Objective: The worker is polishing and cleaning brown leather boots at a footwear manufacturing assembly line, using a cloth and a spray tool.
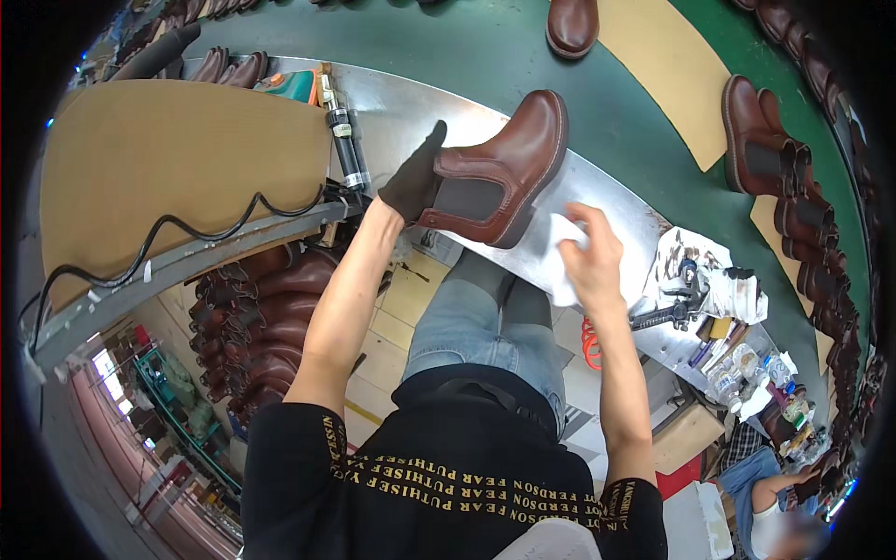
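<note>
Centrally in the frame, a brown ankle boot [499, 168] is held on the metal bench [616, 224] by the black-gloved left hand [413, 177], fingers tucked inside its opening, while a white cloth [563, 257] is pinched by the right hand [590, 257] just beside it.
</note>
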{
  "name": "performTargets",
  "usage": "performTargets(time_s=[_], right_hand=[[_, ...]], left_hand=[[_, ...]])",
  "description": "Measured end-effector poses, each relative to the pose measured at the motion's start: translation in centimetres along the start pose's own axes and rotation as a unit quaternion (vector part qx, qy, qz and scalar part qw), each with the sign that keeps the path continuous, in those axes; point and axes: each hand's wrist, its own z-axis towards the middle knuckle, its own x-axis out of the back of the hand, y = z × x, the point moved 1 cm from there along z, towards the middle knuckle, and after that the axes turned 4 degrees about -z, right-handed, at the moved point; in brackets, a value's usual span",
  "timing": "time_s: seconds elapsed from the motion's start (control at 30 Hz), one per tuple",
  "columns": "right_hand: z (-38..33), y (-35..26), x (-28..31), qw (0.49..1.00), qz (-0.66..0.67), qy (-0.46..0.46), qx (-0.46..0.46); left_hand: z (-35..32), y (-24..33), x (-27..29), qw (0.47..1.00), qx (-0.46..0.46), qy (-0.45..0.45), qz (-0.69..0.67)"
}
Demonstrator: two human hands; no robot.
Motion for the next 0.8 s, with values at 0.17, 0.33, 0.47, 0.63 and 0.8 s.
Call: performTargets(time_s=[0.17,0.33,0.47,0.63,0.8], right_hand=[[4.5,-1.3,-4.9,0.997,-0.014,-0.031,0.065],[6.6,-2.9,-6.8,0.993,-0.028,-0.047,0.108],[7.2,-3.4,-7.8,0.993,-0.03,-0.085,0.076],[8.1,-3.2,-7.2,0.994,-0.003,-0.088,0.064],[8.0,-3.3,-6.9,0.991,-0.029,-0.107,0.071]], left_hand=[[-0.5,-0.1,-1.0,0.997,-0.031,0.018,0.069],[-0.7,0.2,-2.1,0.978,-0.103,0.054,0.17],[-1.0,0.1,-2.0,0.89,-0.158,0.162,0.396],[-1.3,0.6,-2.5,0.843,-0.198,0.139,0.481],[-1.3,0.2,-3.2,0.86,-0.192,0.157,0.447]])
